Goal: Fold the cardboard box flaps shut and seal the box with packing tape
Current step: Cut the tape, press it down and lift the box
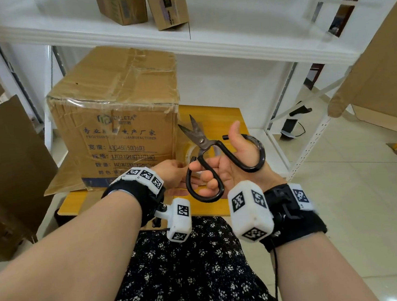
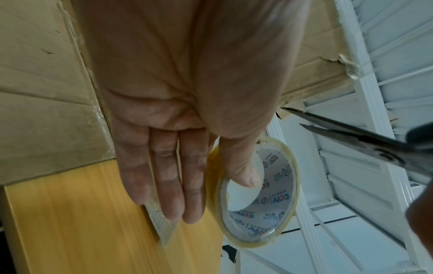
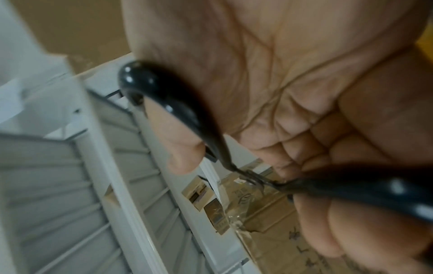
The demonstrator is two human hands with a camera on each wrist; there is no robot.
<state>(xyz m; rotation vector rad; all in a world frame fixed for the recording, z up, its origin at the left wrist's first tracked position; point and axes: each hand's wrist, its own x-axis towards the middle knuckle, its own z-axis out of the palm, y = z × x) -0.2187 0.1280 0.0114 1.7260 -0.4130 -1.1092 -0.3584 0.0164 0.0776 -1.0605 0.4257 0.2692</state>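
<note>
My right hand (image 1: 232,161) is turned palm up toward me, thumb pointing away through one black loop of the scissors (image 1: 207,149) and my fingers curled through the other, blades parted. My left hand (image 1: 173,174) sits just left of the scissors, palm down, thumb (image 2: 243,166) hooked inside the tape roll (image 2: 262,200) while the long fingers (image 2: 178,178) lie straight outside it. Both forearms reach forward, wrists close together.

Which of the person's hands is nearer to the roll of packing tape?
Left. The left hand holds the roll of packing tape, thumb through its core. The right hand is just beside it, gripping scissors.
</note>
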